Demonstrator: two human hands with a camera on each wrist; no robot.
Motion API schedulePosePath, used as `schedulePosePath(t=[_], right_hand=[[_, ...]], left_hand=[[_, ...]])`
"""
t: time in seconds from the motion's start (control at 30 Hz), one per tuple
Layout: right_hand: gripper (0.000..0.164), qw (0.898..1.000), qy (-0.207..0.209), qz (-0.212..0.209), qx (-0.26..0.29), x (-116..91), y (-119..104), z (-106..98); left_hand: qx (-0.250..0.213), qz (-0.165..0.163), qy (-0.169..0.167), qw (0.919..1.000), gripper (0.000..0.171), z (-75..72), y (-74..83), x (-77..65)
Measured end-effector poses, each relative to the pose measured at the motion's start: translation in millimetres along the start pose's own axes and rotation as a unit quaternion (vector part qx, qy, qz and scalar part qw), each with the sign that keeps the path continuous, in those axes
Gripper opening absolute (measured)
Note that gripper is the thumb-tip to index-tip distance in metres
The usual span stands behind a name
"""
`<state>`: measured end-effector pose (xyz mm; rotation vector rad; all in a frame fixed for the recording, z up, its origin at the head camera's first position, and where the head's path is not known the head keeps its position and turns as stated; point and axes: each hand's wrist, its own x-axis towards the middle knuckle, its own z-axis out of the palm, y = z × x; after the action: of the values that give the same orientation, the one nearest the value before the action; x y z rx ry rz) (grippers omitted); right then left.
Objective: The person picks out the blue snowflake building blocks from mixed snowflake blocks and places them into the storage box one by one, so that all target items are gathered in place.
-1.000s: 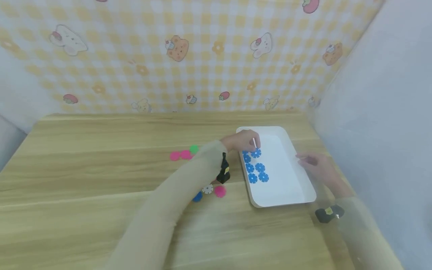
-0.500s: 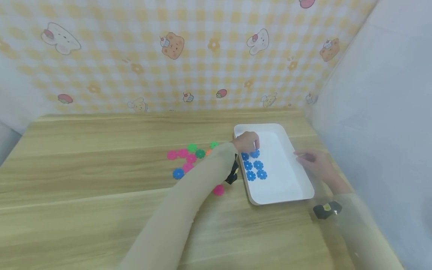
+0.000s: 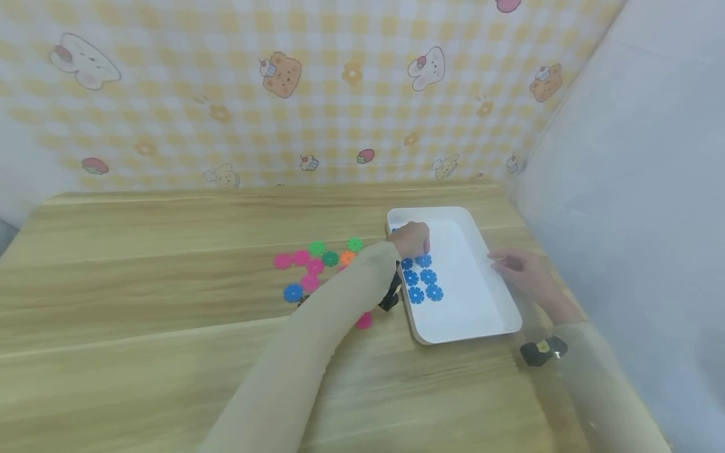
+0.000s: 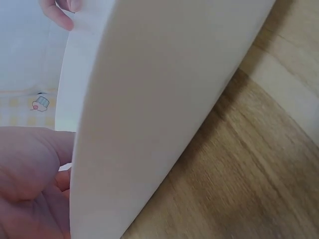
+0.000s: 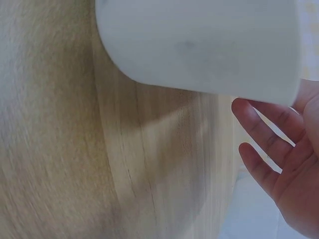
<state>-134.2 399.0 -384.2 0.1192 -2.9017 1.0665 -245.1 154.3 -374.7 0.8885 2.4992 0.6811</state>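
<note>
A white tray (image 3: 459, 302) lies on the right part of the wooden table, with several blue notched plastic discs (image 3: 428, 277) in two columns along its left side. My left hand (image 3: 411, 239) reaches over the tray's left wall, fingers bent down by the upper discs. In the left wrist view the tray wall hides its fingertips, so whether a disc is between them cannot be seen. At the tray's right rim, my right hand (image 3: 523, 274) grips the edge. The right wrist view shows its fingers (image 5: 261, 129) along the outer wall, the thumb mostly hidden behind the rim.
Left of the tray, loose discs lie on the table: pink (image 3: 309, 282), light green (image 3: 317, 248), dark green (image 3: 330, 258), orange (image 3: 347, 258) and blue (image 3: 293, 292). My left sleeve (image 3: 317, 333) covers part of them. A checked cloth (image 3: 317, 126) hangs behind; a white wall (image 3: 634, 189) stands at right.
My left hand stays over the tray's left side, its fingers lowered toward the discs. The left forearm has shifted right, uncovering more loose discs. The right hand keeps its hold; the view shifts slightly.
</note>
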Motion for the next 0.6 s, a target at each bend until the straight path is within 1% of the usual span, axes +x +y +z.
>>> schedulePosePath(t=[0.1, 0.23, 0.33, 0.4, 0.53, 0.6], right_hand=[[0.029, 1.000, -0.001, 0.006, -0.002, 0.4, 2.4, 0.4], [0.029, 1.000, -0.006, 0.008, 0.000, 0.4, 1.9, 0.2], [0.028, 1.000, -0.008, 0.005, 0.001, -0.1, -0.1, 0.3], [0.028, 1.000, -0.008, 0.004, -0.001, 0.0, -0.4, 0.5], [0.028, 1.000, -0.008, 0.008, -0.009, 0.6, 0.5, 0.5], [0.029, 1.000, -0.009, 0.010, -0.008, 1.2, 1.5, 0.4]], left_hand=[[0.008, -0.004, 0.003, 1.0000, 0.017, -1.1, 1.5, -0.9], [0.009, 0.005, 0.009, 0.9999, 0.017, -2.5, 0.3, -3.4], [-0.011, 0.019, 0.007, 0.9997, 0.017, -5.0, -1.5, -8.4], [-0.029, 0.034, 0.008, 0.9990, 0.017, -8.0, -2.7, -13.3], [-0.053, 0.065, 0.016, 0.9964, 0.017, -16.4, -5.9, -24.7], [-0.061, 0.074, 0.018, 0.9952, 0.017, -20.8, -9.0, -30.8]])
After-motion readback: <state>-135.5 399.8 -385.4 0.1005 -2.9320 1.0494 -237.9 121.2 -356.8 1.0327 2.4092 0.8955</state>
